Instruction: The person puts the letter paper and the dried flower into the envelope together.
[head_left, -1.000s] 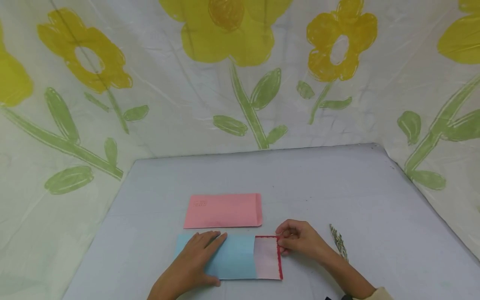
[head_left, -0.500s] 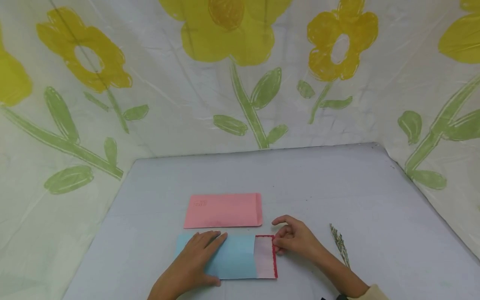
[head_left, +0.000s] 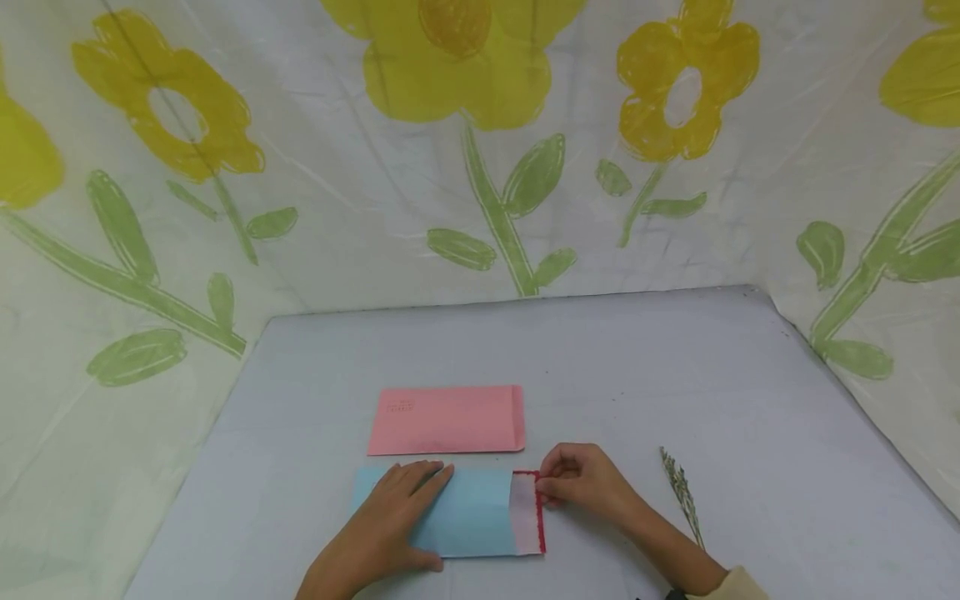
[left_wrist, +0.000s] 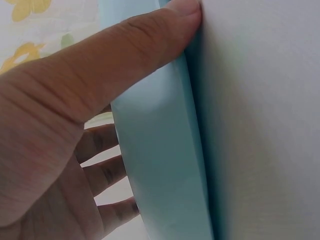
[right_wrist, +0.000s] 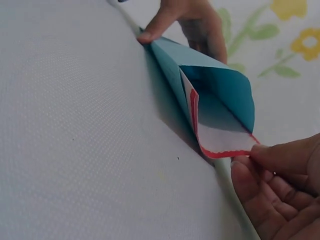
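A light blue envelope [head_left: 468, 517] lies on the table in front, its right end bulging open in the right wrist view. My left hand [head_left: 386, 521] grips it across its width, thumb at the near edge and fingers at the far edge, as the left wrist view [left_wrist: 160, 150] shows. Out of the envelope's open end sticks a pale pink card [head_left: 525, 517] with a red border. My right hand [head_left: 588, 479] pinches the card's red outer edge [right_wrist: 227, 154] between thumb and index finger near its far corner. Most of the card is hidden inside the envelope.
A pink envelope [head_left: 446, 421] with small print lies just behind the blue one. To the right of my right hand rests a dried plant sprig [head_left: 681, 492]. A white cloth with yellow flowers [head_left: 457, 67] hangs behind the pale table [head_left: 600, 358].
The card has slid left, further into the blue envelope, along with my right hand. My right index finger lifted and then came back down onto the card. The left hand has stayed put.
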